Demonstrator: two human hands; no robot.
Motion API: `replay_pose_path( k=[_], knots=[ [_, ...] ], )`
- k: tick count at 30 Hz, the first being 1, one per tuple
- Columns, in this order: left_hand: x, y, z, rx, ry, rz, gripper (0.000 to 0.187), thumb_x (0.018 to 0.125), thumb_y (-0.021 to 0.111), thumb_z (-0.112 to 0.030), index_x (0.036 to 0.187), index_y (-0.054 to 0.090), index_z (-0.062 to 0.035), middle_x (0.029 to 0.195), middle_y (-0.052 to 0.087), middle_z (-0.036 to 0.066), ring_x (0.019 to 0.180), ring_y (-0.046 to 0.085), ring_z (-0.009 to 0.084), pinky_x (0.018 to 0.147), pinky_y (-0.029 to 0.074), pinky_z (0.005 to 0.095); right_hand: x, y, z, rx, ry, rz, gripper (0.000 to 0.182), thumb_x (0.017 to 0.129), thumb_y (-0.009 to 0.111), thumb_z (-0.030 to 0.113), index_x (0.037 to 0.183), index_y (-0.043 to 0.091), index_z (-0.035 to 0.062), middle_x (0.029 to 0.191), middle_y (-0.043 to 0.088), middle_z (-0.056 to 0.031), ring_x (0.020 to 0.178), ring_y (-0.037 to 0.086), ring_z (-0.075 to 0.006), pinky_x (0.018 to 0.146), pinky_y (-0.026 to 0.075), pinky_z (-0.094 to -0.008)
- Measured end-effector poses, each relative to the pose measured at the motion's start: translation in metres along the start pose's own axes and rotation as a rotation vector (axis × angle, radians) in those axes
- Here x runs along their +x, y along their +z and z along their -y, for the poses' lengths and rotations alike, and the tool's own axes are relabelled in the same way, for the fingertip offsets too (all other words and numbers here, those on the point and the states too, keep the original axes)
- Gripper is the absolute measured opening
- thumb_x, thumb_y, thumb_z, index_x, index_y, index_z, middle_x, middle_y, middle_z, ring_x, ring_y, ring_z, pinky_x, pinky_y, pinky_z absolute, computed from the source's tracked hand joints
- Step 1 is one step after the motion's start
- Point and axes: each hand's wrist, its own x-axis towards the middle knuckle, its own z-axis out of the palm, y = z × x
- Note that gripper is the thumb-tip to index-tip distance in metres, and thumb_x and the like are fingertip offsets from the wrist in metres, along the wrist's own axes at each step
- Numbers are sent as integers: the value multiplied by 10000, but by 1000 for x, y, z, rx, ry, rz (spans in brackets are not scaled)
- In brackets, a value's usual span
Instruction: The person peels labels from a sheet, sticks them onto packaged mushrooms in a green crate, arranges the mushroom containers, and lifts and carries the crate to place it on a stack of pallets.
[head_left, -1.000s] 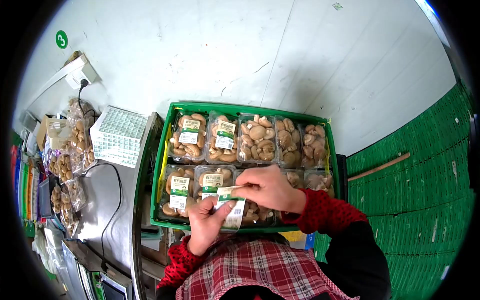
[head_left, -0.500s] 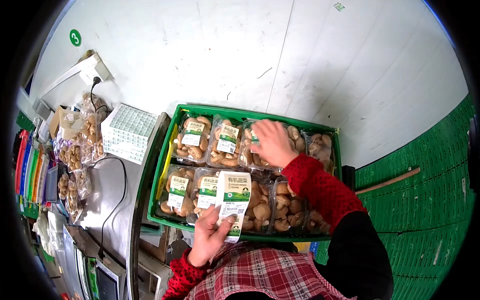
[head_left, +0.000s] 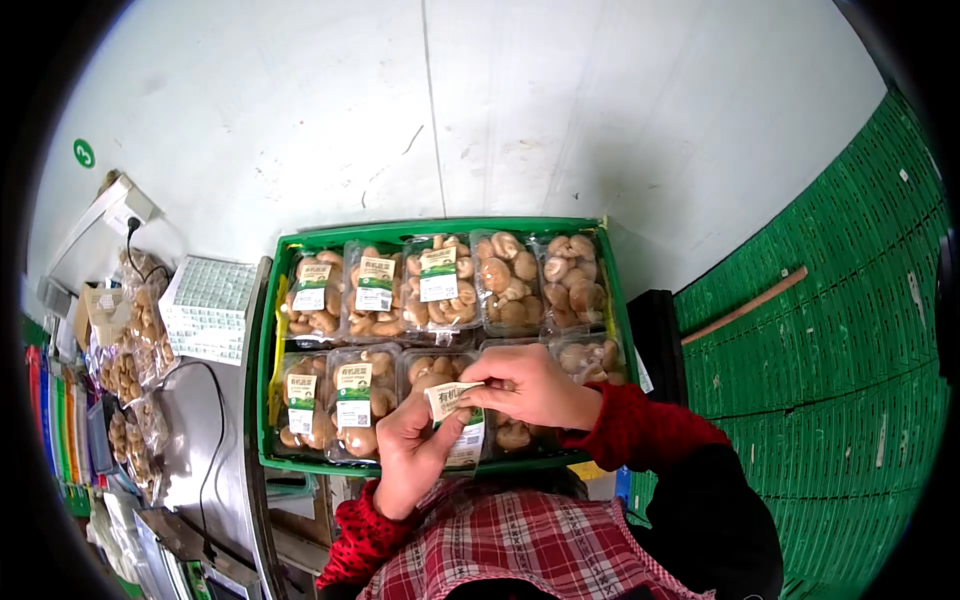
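Left hand (head_left: 413, 447): thumb and fingers closed on a strip of printed labels, holding it up over the near edge of the crate, right of centre.
Label strip (head_left: 468, 441): hangs below the thumb, in front of the near row; its upper end is bent up between the two hands.
Right hand (head_left: 537, 386): fingertips pinching the top label (head_left: 446, 401) at its right end, close beside the left thumb; whether the backing has come fully away there cannot be told.
Green crate (head_left: 450, 227): stands against the white wall (head_left: 520, 110), right of the metal table (head_left: 188, 440), filled with clear punnets of mushrooms in two rows.
Far row: the three punnets from the left wear labels; the fourth punnet (head_left: 509, 286) and the fifth punnet (head_left: 574, 288) show none.
Near row: the two leftmost are labelled; the third punnet (head_left: 428, 366) shows no label on its visible part, and the hands and strip hide much of what lies right of it.
Peeling step: most likely the top label is being parted from the strip.
Next placement: should call for a clean lift by the edge, then flat, even pressing on a bare lid, perhaps the far row's fourth, without creasing or sticking to fingers.
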Motion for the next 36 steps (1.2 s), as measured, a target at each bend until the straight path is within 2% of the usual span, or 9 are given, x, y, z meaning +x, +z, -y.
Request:
replay_pose_path(
  k=[4, 6, 11, 16, 21, 23, 29, 33, 36],
  knots=[
    [-6, 32, 11, 99, -25, 115, 217, 859, 709, -31, 1069, 689, 20, 936, 737, 95, 811, 661, 112, 718, 526, 269, 19, -64, -14, -203, -158, -342, 50, 822, 678, 51, 865, 703, 58, 747, 679, -38, 599, 589, -91, 522, 474, -224],
    [-16, 33, 35, 106, -9, 138, 230, 866, 702, -51, 1084, 678, 15, 928, 730, 116, 809, 674, 144, 729, 527, 283, 42, -105, -38, 48, 142, -442, 99, 857, 691, 85, 865, 617, 20, 687, 605, -4, 620, 544, -58, 526, 438, -227],
    [-16, 23, 22, 68, -23, 109, 265, 886, 664, -41, 1146, 637, 6, 961, 705, 139, 846, 676, 191, 725, 524, 295, 53, -109, -176, -160, 275, -250, 314, 795, 765, 175, 1006, 587, 27, 713, 623, -40, 670, 587, -119, 622, 466, -289],
    [-11, 6, 10, 224, 31, 87, 281, 909, 625, -33, 1187, 609, -5, 1018, 658, 159, 889, 651, 266, 756, 509, 326, 53, -92, -135, -708, 190, -326, 509, 758, 794, 337, 1112, 602, 26, 1075, 565, -166, 934, 600, -324, 781, 489, -418],
    [-5, 0, 23, 218, -23, 101, 321, 909, 626, -29, 1228, 593, -22, 980, 647, 161, 864, 649, 241, 729, 502, 303, 52, -82, -93, -590, 221, -167, 503, 771, 796, 305, 1153, 615, 30, 1000, 587, -136, 904, 607, -278, 792, 494, -389],
    [-2, 3, 18, 227, -26, 93, 339, 873, 655, -19, 1209, 608, -22, 992, 647, 157, 886, 644, 251, 744, 503, 312, 36, -67, -48, 171, 194, 49, 377, 808, 770, 160, 1130, 641, 13, 1051, 615, -92, 871, 602, -178, 742, 499, -308],
    [17, 18, 4, 546, 321, 19, 364, 668, 770, 32, 1023, 705, -20, 1051, 647, 135, 1034, 587, 306, 833, 493, 375, -11, -31, -17, 78, 156, 86, 242, 811, 753, 69, 1030, 668, 10, 865, 667, -78, 770, 630, -137, 676, 507, -278],
    [19, 28, 11, 278, 293, 119, 286, 726, 775, 14, 1004, 714, -13, 920, 672, 118, 811, 629, 229, 713, 496, 295, -29, -33, -9, -64, 2, -10, 219, 812, 743, 141, 995, 679, 39, 805, 656, -107, 699, 653, -189, 614, 509, -301],
    [13, 56, 28, -48, -42, 75, 208, 789, 756, -27, 995, 726, -16, 747, 668, 108, 615, 612, 191, 587, 477, 305, -18, -68, 5, -408, -370, -224, 120, 840, 728, 130, 938, 705, 65, 769, 665, -70, 635, 634, -135, 556, 484, -267]
  ],
)
